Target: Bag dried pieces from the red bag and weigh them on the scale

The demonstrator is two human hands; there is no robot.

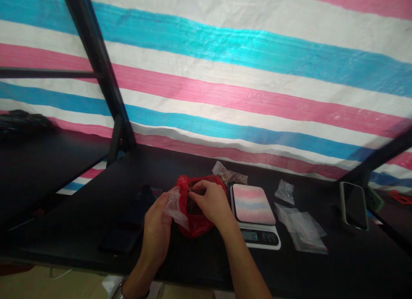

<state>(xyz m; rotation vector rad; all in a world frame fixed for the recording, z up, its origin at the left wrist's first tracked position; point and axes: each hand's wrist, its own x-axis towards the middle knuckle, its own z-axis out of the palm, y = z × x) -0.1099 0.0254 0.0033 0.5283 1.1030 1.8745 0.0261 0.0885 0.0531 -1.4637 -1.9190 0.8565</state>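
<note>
Left hand (pixel 157 224): fingers narrowed, pinching a clear bag (pixel 175 206), which hangs from the fingertips against the near-left side of a red bag (pixel 198 228). Right hand (pixel 213 203): thumb and forefinger drawn near each other, tips dipped into the mouth of the red bag; whether anything is gripped between them cannot be told. Red bag: directly under the right fingertips and just right of the left ones, crumpled, mouth upward, with dark loose matter inside. Kitchen scale (pixel 254 204): just right of the right fingers, display facing the person, figures unreadable. Filled bag (pixel 229 175): beyond the right fingers, behind the scale, holding brownish bits. Small clear bag (pixel 285 191): farther right of the fingers, past the scale. Flat clear bags (pixel 304 230): nearer the person than that small bag, overlapping in a loose pile. Phone (pixel 354 205): well apart, at the far right of the fingers. Step in hand, as judged: picking at the contents of the red bag with the right fingers, the clear bag held close by in the left. Next move, as judged: calls for a firm right pinch and a clear bag kept spread and near, lest bits drop.
</note>
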